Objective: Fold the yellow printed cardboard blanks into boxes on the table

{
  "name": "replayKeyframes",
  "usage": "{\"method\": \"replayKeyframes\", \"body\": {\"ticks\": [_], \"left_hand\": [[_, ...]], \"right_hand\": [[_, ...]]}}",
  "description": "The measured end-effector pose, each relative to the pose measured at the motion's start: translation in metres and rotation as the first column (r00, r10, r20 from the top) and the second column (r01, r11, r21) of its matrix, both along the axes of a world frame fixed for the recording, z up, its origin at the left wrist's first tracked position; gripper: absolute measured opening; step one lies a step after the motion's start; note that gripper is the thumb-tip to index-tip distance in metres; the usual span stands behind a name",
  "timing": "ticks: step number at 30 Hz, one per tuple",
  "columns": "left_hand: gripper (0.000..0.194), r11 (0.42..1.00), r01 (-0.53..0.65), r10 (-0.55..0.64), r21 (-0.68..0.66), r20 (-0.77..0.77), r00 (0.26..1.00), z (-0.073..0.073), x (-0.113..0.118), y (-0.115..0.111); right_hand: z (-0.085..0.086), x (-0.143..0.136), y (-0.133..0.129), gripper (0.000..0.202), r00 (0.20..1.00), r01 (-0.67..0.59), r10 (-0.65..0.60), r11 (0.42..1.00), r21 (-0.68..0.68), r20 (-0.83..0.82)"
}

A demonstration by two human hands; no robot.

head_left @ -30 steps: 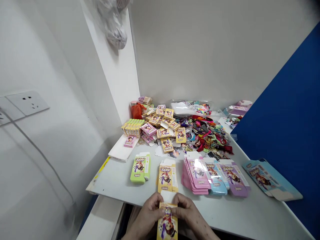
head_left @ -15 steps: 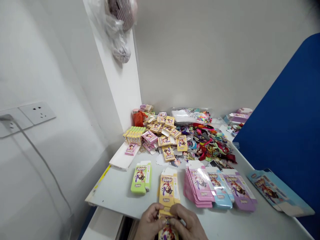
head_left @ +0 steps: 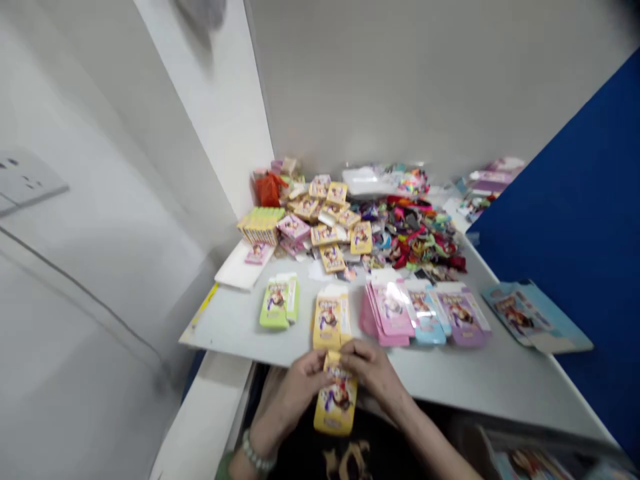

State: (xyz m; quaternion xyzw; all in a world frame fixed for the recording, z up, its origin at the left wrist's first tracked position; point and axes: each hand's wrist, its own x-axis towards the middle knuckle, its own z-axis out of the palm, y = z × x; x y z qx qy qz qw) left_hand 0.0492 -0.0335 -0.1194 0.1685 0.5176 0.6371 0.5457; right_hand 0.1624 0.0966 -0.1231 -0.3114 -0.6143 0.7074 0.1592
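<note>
A yellow picture box [head_left: 336,397] is held upright at the table's front edge. My left hand [head_left: 303,383] grips its upper left side and my right hand [head_left: 373,373] its upper right side, fingers closed near the top end. Just beyond lies a stack of flat yellow boxes [head_left: 329,321]. Left of that are green boxes [head_left: 277,301]; to the right stand stacks of pink boxes [head_left: 393,308], blue boxes [head_left: 425,315] and purple boxes [head_left: 460,317].
Behind lie a heap of small yellow boxes [head_left: 333,258], a row of filled boxes [head_left: 260,225] and a colourful pile of hair ties [head_left: 415,233]. A large blue flat box [head_left: 537,319] lies right, beside a blue partition [head_left: 560,193].
The view has tilted down, so the table sits higher and more of my forearms shows. The held yellow box now shows almost whole, its top end between my fingers.
</note>
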Motion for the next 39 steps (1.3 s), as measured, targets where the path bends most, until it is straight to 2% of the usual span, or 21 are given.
{"method": "replayKeyframes", "body": {"ticks": [2, 4, 7, 11, 15, 20, 22, 24, 27, 30, 33, 36, 39], "left_hand": [[0.045, 1.0, -0.017, 0.017, -0.014, -0.034, 0.999, 0.004, 0.002, 0.003], [0.048, 1.0, -0.014, 0.014, 0.001, -0.03, 0.999, 0.004, 0.001, 0.006], [0.047, 1.0, -0.006, 0.006, -0.008, -0.023, 1.0, -0.001, 0.001, 0.008], [0.058, 0.999, -0.033, 0.033, -0.025, 0.0, 0.999, -0.004, 0.001, 0.006], [0.069, 0.998, -0.051, 0.051, -0.026, -0.002, 0.999, -0.006, -0.002, 0.006], [0.051, 0.997, -0.048, 0.039, -0.068, -0.12, 0.992, -0.006, -0.006, 0.004], [0.043, 0.996, -0.035, 0.023, -0.08, -0.142, 0.99, -0.005, -0.007, 0.002], [0.034, 0.997, -0.026, 0.014, -0.077, -0.15, 0.989, -0.005, -0.009, 0.0], [0.029, 0.998, -0.054, 0.051, -0.03, -0.114, 0.992, -0.006, -0.013, 0.0], [0.036, 0.984, -0.177, 0.177, 0.018, 0.007, 0.984, -0.005, -0.016, 0.004], [0.042, 0.964, -0.267, 0.266, 0.004, 0.061, 0.962, -0.003, -0.016, 0.006], [0.04, 0.979, -0.199, 0.202, -0.048, 0.077, 0.976, -0.005, -0.017, 0.005], [0.042, 0.982, -0.156, 0.159, -0.104, 0.02, 0.987, -0.009, -0.022, 0.003]], "right_hand": [[0.005, 0.002, 0.002, 0.018, 0.999, 0.042, -0.042, 0.999, -0.028, 0.005], [0.01, 0.003, 0.005, 0.017, 0.998, 0.057, -0.058, 0.998, 0.011, 0.04], [0.019, 0.009, 0.01, 0.017, 0.992, -0.051, 0.03, 0.984, 0.17, 0.121], [0.03, 0.02, 0.012, 0.025, 0.964, -0.261, 0.217, 0.886, 0.384, 0.156], [0.029, 0.025, 0.011, 0.029, 0.947, -0.319, 0.243, 0.793, 0.519, 0.212], [0.021, 0.02, 0.004, 0.027, 0.914, -0.399, 0.24, 0.669, 0.627, 0.326], [0.02, 0.017, 0.002, 0.026, 0.91, -0.411, 0.246, 0.648, 0.641, 0.335], [0.018, 0.014, 0.0, 0.025, 0.913, -0.406, 0.27, 0.662, 0.63, 0.305], [0.014, 0.009, 0.0, 0.022, 0.931, -0.366, 0.287, 0.741, 0.563, 0.227], [0.009, 0.003, -0.001, 0.03, 0.971, -0.237, 0.194, 0.847, 0.476, 0.139], [0.003, -0.001, -0.009, 0.034, 0.991, -0.123, 0.085, 0.895, 0.43, 0.108], [0.003, -0.003, -0.013, 0.025, 0.985, -0.142, 0.095, 0.927, 0.348, 0.147], [0.015, -0.008, 0.007, 0.016, 0.986, -0.129, 0.116, 0.986, 0.108, 0.118]]}}
